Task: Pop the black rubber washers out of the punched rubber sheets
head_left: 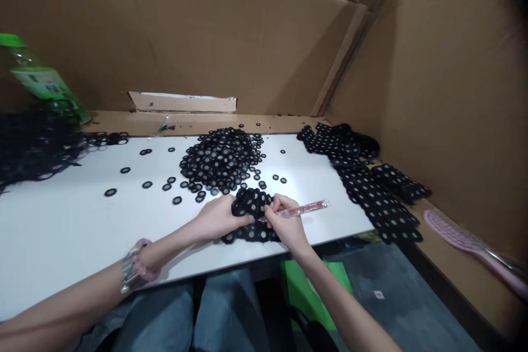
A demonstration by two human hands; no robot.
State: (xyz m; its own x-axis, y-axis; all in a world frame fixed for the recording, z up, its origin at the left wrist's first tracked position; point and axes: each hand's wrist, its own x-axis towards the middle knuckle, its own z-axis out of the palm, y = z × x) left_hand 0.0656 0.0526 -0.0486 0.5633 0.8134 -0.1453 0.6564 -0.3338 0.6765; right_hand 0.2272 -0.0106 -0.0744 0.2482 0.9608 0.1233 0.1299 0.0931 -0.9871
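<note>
My left hand is closed on a bunched piece of black lace sheet full of round holes, near the front edge of the white table. My right hand pinches a clear pink pen-like tool whose tip meets the lace. Behind my hands lies a heap of small black rings with mesh centres, with loose rings scattered to the left.
A long strip of the black holed sheet drapes off the table's right side. Tangled black scrap and a green-capped bottle sit far left. A pink hairbrush lies on the right ledge. Cardboard walls enclose the table.
</note>
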